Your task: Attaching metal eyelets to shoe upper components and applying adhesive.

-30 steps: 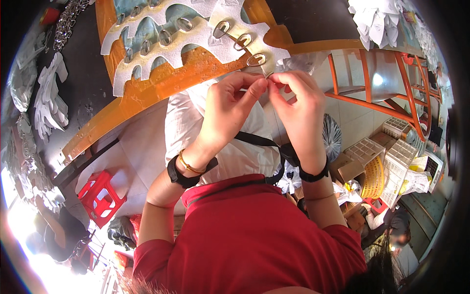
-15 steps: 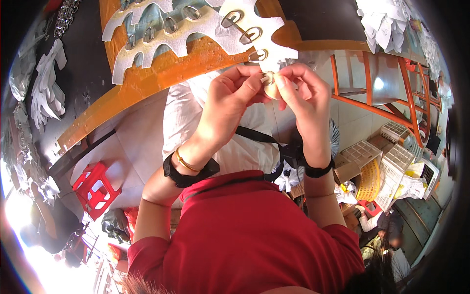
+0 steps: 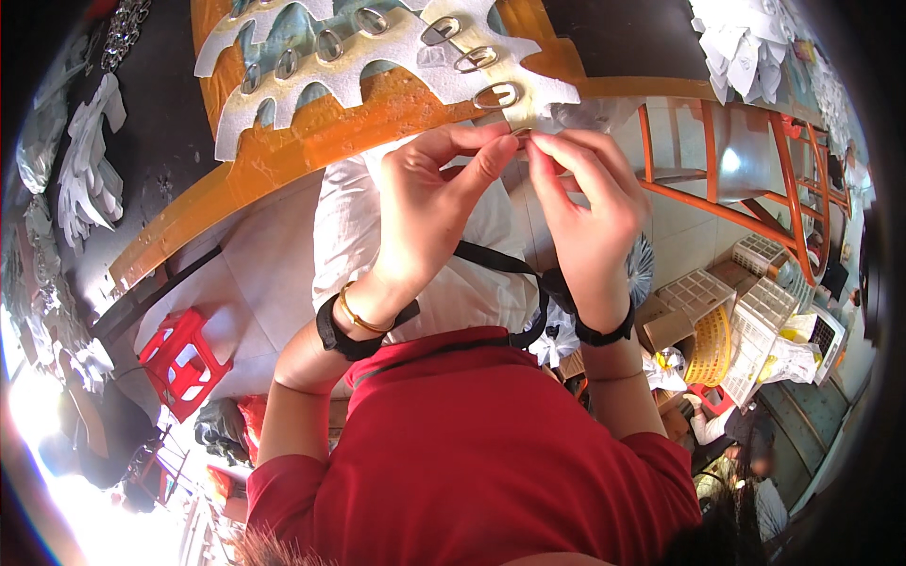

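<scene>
Left hand (image 3: 429, 198), right hand (image 3: 593, 212) pinched one metal ring (image 3: 521, 132).
We had yellow basket (image 3: 713, 347) beside white crates (image 3: 766, 309); contents unclear.

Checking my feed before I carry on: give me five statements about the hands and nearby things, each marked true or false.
1. The left hand and right hand meet at a small metal piece. True.
2. Both hands are gloved. False: both are bare.
3. Oval metal rings lie on the white cutout strip. True.
4. The yellow basket is on the person's left. False: it is on the right.
5. The gold bracelet is on the left wrist. True.
</scene>
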The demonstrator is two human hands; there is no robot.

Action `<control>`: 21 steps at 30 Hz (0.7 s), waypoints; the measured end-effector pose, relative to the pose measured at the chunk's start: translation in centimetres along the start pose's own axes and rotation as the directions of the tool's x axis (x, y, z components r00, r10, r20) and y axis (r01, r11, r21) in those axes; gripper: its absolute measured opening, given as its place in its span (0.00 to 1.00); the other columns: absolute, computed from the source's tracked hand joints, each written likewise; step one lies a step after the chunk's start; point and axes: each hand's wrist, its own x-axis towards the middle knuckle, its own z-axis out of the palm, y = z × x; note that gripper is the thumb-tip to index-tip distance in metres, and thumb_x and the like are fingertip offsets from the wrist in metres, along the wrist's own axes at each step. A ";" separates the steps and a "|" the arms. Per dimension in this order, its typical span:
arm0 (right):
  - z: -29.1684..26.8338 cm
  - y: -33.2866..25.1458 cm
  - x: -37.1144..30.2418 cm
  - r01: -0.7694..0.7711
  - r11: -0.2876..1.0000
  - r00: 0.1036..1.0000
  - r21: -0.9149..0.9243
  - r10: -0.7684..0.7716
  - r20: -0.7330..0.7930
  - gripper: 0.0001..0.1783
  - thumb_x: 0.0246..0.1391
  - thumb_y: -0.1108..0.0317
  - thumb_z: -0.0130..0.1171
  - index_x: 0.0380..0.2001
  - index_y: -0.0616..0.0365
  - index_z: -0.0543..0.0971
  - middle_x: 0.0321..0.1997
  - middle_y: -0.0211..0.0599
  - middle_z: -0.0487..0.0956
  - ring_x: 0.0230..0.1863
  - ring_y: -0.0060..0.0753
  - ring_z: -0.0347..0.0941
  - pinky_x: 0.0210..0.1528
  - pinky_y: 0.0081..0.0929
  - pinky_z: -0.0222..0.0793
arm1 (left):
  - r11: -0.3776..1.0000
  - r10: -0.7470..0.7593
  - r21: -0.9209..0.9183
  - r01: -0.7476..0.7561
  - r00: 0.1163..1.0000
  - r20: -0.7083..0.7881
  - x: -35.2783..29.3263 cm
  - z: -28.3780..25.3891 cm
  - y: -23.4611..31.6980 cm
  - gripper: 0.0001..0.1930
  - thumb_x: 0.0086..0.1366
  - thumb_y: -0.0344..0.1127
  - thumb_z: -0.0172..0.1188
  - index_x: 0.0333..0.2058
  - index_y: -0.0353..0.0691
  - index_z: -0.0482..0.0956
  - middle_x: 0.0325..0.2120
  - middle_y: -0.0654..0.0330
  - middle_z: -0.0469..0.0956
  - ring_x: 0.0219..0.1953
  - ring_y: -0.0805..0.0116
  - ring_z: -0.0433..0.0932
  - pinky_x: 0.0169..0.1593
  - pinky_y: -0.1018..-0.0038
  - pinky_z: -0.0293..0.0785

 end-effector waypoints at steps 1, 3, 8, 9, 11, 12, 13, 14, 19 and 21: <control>-0.1 -0.2 0.1 -0.001 1.000 1.000 -0.001 0.001 0.000 0.09 0.36 0.80 0.62 0.25 0.59 0.76 0.26 0.30 0.74 0.19 0.20 0.69 0.16 0.15 0.65 | 0.997 0.004 0.080 -0.003 1.000 -0.014 -0.1 0.1 0.4 0.10 0.55 0.32 0.60 0.32 0.31 0.77 0.28 0.60 0.78 0.29 0.79 0.74 0.34 0.83 0.70; -0.3 -0.8 0.4 -0.098 0.995 0.991 0.000 0.098 0.086 0.08 0.36 0.81 0.61 0.24 0.59 0.75 0.25 0.30 0.74 0.18 0.19 0.68 0.16 0.15 0.63 | 0.987 0.008 0.161 -0.004 1.000 -0.027 -0.2 0.2 1.0 0.10 0.55 0.32 0.60 0.32 0.30 0.77 0.27 0.60 0.78 0.29 0.79 0.74 0.34 0.83 0.70; -0.4 -0.4 0.6 -0.460 0.742 0.888 0.488 0.399 0.231 0.06 0.41 0.79 0.60 0.24 0.61 0.74 0.25 0.29 0.74 0.19 0.15 0.66 0.19 0.12 0.63 | 0.959 -0.155 -0.240 0.153 0.988 0.012 -0.1 0.5 1.1 0.09 0.58 0.32 0.57 0.32 0.31 0.77 0.27 0.61 0.77 0.32 0.77 0.74 0.36 0.82 0.70; -0.7 -0.3 0.8 -0.579 0.525 0.809 0.624 0.463 0.362 0.05 0.45 0.78 0.58 0.27 0.62 0.73 0.26 0.30 0.74 0.22 0.14 0.66 0.19 0.11 0.63 | 0.958 -0.155 -0.241 0.153 0.988 0.010 0.0 0.2 0.8 0.09 0.58 0.32 0.57 0.32 0.31 0.77 0.27 0.61 0.77 0.32 0.77 0.74 0.36 0.82 0.70; -0.9 0.1 0.7 -0.659 0.329 0.727 0.676 0.507 0.463 0.05 0.45 0.78 0.57 0.29 0.63 0.73 0.27 0.30 0.74 0.23 0.14 0.66 0.19 0.11 0.63 | 0.960 -0.113 -0.234 0.152 0.978 0.172 0.0 -0.4 0.1 0.12 0.61 0.36 0.53 0.36 0.31 0.74 0.31 0.55 0.77 0.33 0.71 0.76 0.44 0.72 0.72; -1.0 0.4 0.5 -0.711 0.118 0.637 0.693 0.524 0.565 0.06 0.46 0.77 0.56 0.30 0.63 0.72 0.27 0.31 0.74 0.23 0.14 0.67 0.19 0.11 0.64 | 0.960 -0.113 -0.235 0.152 0.979 0.171 0.0 -0.5 0.0 0.12 0.61 0.36 0.53 0.36 0.31 0.74 0.31 0.55 0.77 0.33 0.71 0.76 0.44 0.72 0.72; -0.7 1.0 0.2 -0.697 0.028 0.647 0.717 0.458 0.610 0.08 0.47 0.77 0.56 0.32 0.62 0.72 0.27 0.32 0.74 0.24 0.14 0.68 0.19 0.11 0.64 | 0.970 -0.069 -0.217 0.107 0.982 0.176 0.1 -0.6 0.0 0.11 0.61 0.35 0.53 0.35 0.31 0.74 0.30 0.55 0.77 0.33 0.71 0.76 0.44 0.73 0.71; -0.7 0.9 0.1 -0.697 0.029 0.646 0.716 0.458 0.611 0.08 0.47 0.77 0.56 0.32 0.62 0.72 0.27 0.32 0.74 0.24 0.14 0.68 0.19 0.11 0.64 | 0.978 -0.024 -0.199 0.061 0.983 0.182 0.1 -0.6 0.0 0.11 0.61 0.35 0.53 0.35 0.31 0.74 0.30 0.55 0.77 0.33 0.71 0.76 0.45 0.73 0.71; -0.6 -0.9 1.3 -0.401 0.763 0.916 0.507 0.351 0.196 0.12 0.41 0.77 0.62 0.32 0.61 0.75 0.26 0.31 0.73 0.25 0.17 0.68 0.19 0.13 0.63 | 1.000 0.016 -0.002 -0.016 0.998 0.053 -0.2 -0.4 0.9 0.08 0.58 0.30 0.56 0.31 0.30 0.76 0.27 0.59 0.78 0.30 0.78 0.74 0.36 0.83 0.70; -0.7 0.0 1.3 -0.011 0.988 0.987 0.154 -0.015 0.162 0.14 0.33 0.75 0.66 0.30 0.58 0.78 0.24 0.31 0.73 0.25 0.25 0.70 0.20 0.20 0.62 | 0.999 -0.012 0.037 0.010 0.999 0.040 -0.3 -0.3 1.4 0.07 0.58 0.30 0.57 0.31 0.30 0.76 0.27 0.59 0.78 0.30 0.79 0.74 0.37 0.83 0.70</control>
